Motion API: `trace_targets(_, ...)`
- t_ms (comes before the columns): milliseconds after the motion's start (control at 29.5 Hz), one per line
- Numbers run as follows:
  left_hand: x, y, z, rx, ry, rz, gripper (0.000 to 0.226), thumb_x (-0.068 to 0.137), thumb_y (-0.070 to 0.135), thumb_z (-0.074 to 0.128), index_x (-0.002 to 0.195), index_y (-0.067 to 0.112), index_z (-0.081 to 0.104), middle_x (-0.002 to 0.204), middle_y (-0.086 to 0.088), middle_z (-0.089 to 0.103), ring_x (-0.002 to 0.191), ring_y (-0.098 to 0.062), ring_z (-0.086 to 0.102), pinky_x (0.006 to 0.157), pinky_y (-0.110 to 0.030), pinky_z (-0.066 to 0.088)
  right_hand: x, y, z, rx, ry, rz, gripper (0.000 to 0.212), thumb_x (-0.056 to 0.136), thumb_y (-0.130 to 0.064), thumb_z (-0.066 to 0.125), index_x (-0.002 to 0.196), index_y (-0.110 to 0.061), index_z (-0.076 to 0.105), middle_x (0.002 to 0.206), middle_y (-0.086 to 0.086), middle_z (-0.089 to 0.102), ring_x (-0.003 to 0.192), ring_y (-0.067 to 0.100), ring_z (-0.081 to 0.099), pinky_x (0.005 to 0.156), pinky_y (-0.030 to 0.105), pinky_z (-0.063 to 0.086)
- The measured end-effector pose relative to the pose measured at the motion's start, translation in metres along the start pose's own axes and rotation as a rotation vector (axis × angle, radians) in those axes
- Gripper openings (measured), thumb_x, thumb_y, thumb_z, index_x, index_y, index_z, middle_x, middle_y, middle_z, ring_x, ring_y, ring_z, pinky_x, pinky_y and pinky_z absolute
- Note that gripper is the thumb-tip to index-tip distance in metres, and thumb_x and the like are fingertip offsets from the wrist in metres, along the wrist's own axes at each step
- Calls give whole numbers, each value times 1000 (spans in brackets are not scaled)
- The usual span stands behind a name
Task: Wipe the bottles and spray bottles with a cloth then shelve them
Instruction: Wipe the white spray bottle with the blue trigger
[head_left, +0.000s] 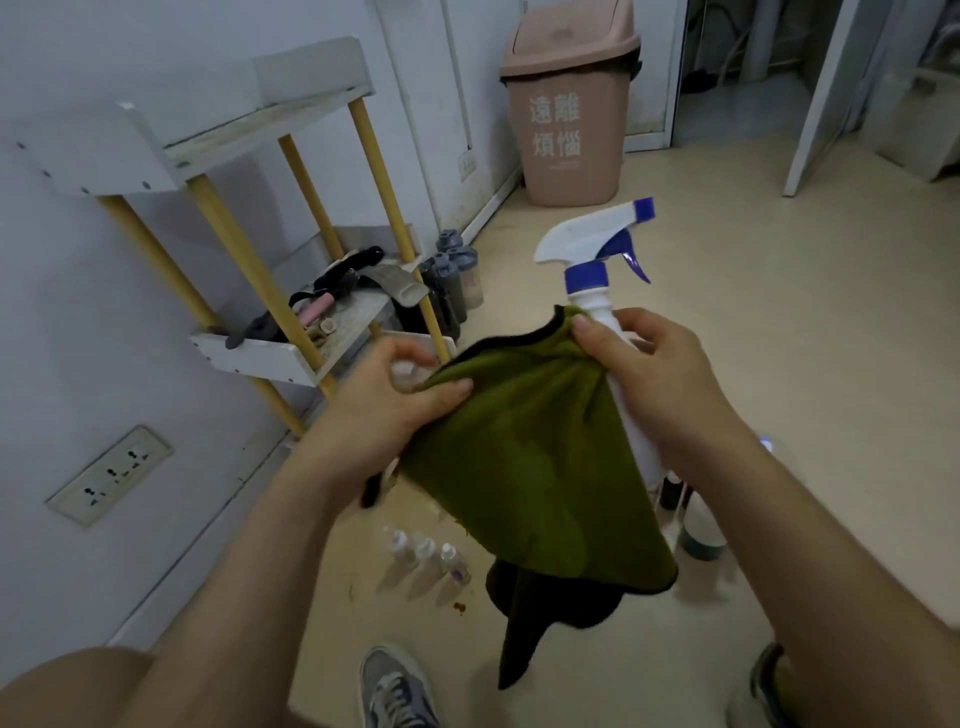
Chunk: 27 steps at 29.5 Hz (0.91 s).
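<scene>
Floor (779, 338) holds 3 bottles (423, 564), bin (569, 130).

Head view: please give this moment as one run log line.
right hand: grips spray bottle, thumb on green cloth | left hand: pinches green cloth | small bottles: standing on floor

Single head-worn wide-angle view, facing forward and down, close above the cloth (524, 467)
</scene>
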<state>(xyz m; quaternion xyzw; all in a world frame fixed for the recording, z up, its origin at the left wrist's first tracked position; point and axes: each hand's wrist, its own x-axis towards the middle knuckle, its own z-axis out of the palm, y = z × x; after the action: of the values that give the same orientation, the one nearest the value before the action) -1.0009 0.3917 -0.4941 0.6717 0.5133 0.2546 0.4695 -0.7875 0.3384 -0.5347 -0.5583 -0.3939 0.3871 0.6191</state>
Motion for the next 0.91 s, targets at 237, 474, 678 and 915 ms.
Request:
trace_targets(237,-16,1,-6,-606,-30,61,32,85,38,56,81,16,79,87,-6,75,80,-20,71,71,-30,61,3,4,-8,-74,-38,150,39,85,-53,64,94,-16,73,85,5,75,82,25,72,72,35,58)
trace_targets(474,-9,22,-1,-999,-97,115,24,96,30,47,100,11,61,88,-6,63,85,-22,63,81,-40,56,-2,-10,-6,-265,0,17,42,95,-50,51,89,-11,65,76,3,66,66,13,62,58,26,45)
trace_targets(678,-8,29,18,-437,-353,232,50,82,-17,40,110,11,70,111,-9,72,109,-21,67,91,-40,55,-7,-15,15,-301,33,-183,35,101,-28,37,81,-7,56,75,1,56,61,2,46,55,13,34)
trace_targets(915,-6,22,58,-164,334,374,24,77,25,82,92,18,65,86,2,69,76,-13,67,71,-32,59,-18,-2,34,-263,60,-253,35,104,-37,33,77,-17,41,66,-8,46,58,-1,44,57,16,36)
